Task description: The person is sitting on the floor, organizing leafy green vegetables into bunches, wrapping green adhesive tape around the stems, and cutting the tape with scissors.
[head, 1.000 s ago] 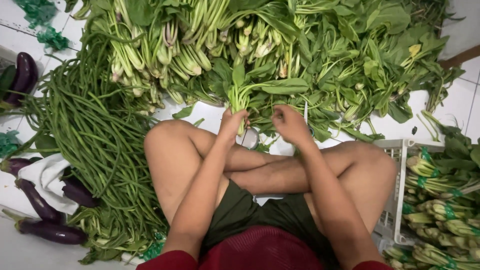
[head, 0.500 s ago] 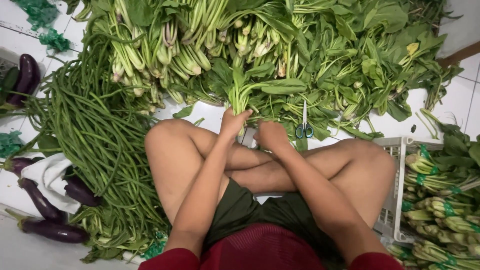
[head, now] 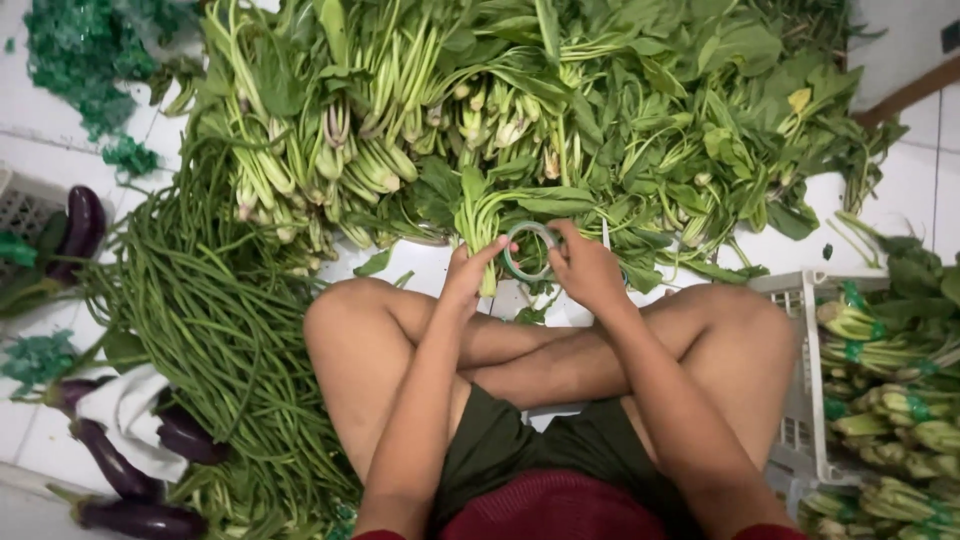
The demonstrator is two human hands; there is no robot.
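Far left of the grip: dark purple aubergines lie on the white tiled floor, one up by a grey crate corner, more lower down beside a white cloth.
Left of the grip: a long heap of green long beans runs from the upper left down past the person's left knee, touching it.
Above left of the grip: bundles of pale-stemmed leafy greens lie stem ends toward the person.
Left hand: fingers pressed around the stems of one small bunch of greens, thumb tip touching the ring's left edge.
Bunch position: directly above the grip, stems down in the left hand, leaves fanned out over the large pile.
Tape ring: a thin green ring, upright and facing the camera, between both hands, just right of the stems.
Right hand: fingertips pinching the ring's right rim; the other fingers curled.
Posture: legs crossed below the grip, forearms crossing over the knees.
Above right of the grip: loose broad-leaved greens heaped wide.
Far right of the grip: a white plastic crate holds banded bundles of greens, beside the right knee.
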